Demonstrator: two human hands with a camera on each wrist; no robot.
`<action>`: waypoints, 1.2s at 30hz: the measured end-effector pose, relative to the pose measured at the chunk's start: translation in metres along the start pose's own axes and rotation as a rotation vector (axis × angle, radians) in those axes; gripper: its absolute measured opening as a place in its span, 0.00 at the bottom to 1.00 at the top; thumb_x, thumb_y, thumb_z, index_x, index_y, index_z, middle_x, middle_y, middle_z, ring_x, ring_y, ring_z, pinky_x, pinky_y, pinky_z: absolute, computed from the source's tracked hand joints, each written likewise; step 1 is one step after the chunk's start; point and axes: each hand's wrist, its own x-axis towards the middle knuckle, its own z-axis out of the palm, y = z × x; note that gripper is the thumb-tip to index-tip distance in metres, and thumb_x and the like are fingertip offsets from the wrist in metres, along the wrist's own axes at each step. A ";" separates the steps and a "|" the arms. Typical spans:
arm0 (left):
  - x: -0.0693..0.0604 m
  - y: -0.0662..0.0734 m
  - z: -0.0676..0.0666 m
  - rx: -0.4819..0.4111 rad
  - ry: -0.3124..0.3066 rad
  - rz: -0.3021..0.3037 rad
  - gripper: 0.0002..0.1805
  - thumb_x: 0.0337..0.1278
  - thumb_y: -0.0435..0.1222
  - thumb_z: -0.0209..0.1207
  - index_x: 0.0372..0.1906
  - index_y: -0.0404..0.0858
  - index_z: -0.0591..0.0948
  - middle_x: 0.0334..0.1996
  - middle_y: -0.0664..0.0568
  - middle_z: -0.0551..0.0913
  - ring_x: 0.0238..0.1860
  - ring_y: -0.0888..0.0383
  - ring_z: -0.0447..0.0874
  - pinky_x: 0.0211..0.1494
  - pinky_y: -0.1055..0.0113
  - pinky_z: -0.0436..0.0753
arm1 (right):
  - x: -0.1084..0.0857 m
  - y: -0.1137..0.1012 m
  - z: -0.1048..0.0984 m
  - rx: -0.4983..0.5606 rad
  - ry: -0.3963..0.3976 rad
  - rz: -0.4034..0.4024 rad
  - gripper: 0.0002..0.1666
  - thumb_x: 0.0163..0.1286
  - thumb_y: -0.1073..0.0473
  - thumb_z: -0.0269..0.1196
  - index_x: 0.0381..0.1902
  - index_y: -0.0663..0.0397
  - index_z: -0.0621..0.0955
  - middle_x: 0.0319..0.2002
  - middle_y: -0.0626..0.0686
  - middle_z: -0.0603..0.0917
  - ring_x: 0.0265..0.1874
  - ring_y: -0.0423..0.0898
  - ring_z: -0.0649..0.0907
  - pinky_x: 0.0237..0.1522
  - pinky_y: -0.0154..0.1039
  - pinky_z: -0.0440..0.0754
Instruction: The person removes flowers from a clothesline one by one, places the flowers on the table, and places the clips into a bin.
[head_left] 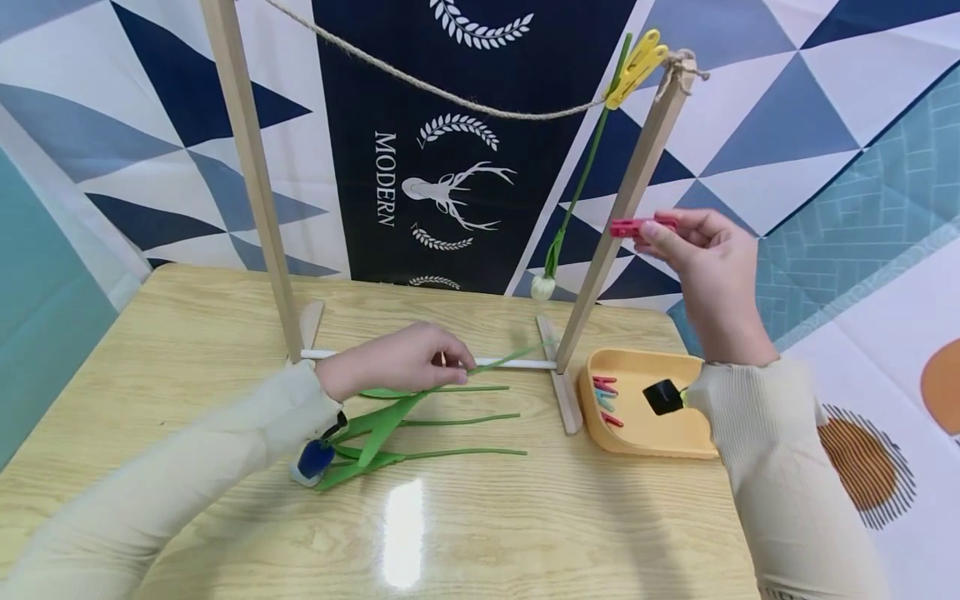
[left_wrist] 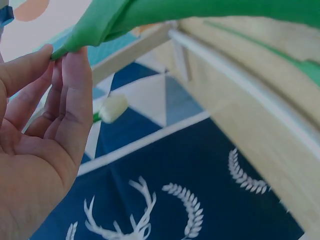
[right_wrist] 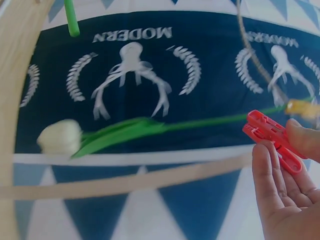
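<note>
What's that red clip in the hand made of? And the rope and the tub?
The red clip looks like smooth plastic: bright, even colour, moulded shape. The rope seems rough plant fibre, maybe jute: it's tan and twisted. The tub is probably smooth plastic too, with one even colour and rounded corners.

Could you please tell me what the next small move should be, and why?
Probably lift the stem in the left hand to the rope: the right hand holds a red clothespin, and a white flower already hangs there by a yellow clothespin.
</note>
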 end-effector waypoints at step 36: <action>-0.014 -0.017 0.121 0.003 -0.400 -0.133 0.06 0.56 0.33 0.61 0.39 0.39 0.84 0.17 0.62 0.72 0.20 0.69 0.64 0.30 0.77 0.70 | -0.040 0.190 -0.125 -0.055 0.032 0.601 0.28 0.67 0.59 0.59 0.60 0.67 0.68 0.29 0.41 0.85 0.32 0.36 0.85 0.43 0.31 0.81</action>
